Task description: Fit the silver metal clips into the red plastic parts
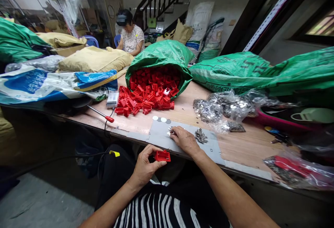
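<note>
Wooden tabletop (182,111); left hand (144,165) grip tight around boxy red clip (162,155) (glossy plastic), right hand (185,139) grip unclear

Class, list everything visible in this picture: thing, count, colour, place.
red parts: many, red, spilling from open sack onto table
open sack: one, green, table centre
other sacks: at least two, green, table right
clear bags: several, clear, holding metal pieces, right of centre
grey sheet: one, grey, near table edge
loose metal pieces: small heap, silvery, on grey sheet
tool: one, red-tipped, left of red parts
tan sacks: at least two, tan, far left
other person: one, seated at far end
held part: one, red, in left hand
left hand: one, below table edge
right hand: one, on grey sheet, left of loose metal pieces
</note>
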`<state>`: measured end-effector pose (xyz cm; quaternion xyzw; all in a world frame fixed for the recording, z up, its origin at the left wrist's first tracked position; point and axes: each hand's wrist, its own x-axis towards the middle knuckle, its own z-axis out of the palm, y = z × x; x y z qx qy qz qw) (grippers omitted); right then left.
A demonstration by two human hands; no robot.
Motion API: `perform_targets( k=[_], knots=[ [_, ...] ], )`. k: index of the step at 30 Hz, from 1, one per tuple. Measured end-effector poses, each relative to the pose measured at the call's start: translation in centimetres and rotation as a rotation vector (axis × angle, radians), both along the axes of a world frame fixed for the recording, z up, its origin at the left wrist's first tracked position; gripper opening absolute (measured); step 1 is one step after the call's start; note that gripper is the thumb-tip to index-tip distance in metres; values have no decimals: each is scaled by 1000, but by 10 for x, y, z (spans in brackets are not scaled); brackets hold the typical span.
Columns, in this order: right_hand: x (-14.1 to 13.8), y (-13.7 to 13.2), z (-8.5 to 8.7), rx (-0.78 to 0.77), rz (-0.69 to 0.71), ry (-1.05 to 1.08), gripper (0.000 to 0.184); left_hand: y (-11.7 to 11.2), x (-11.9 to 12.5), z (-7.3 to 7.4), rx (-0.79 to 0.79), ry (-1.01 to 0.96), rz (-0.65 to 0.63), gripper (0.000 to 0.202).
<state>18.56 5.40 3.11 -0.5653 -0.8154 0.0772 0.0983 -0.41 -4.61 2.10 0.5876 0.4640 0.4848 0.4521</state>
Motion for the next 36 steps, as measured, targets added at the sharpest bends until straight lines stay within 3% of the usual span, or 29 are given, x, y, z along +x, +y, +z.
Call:
perform_targets(
  k=[9,14,18,25,28,36],
  knots=[
    [2,1,0,5,12,72,3,1,-1,0,-15,-57,11,25],
    [13,-2,-4,-24,-47,233,10,5,-1,-3,-2,-55,60,23],
    [20,-9,-4,-61,-42,432,10,10,2,-3,98,82,132,22],
    [1,-34,4,-434,-84,1041,25,11,13,3,348,336,219,19],
    [-10,-43,4,-510,-88,1178,30,11,17,2,399,352,218,20],
    [-8,-49,-4,-426,-61,1061,30,11,18,3,419,379,237,20]
  ],
)
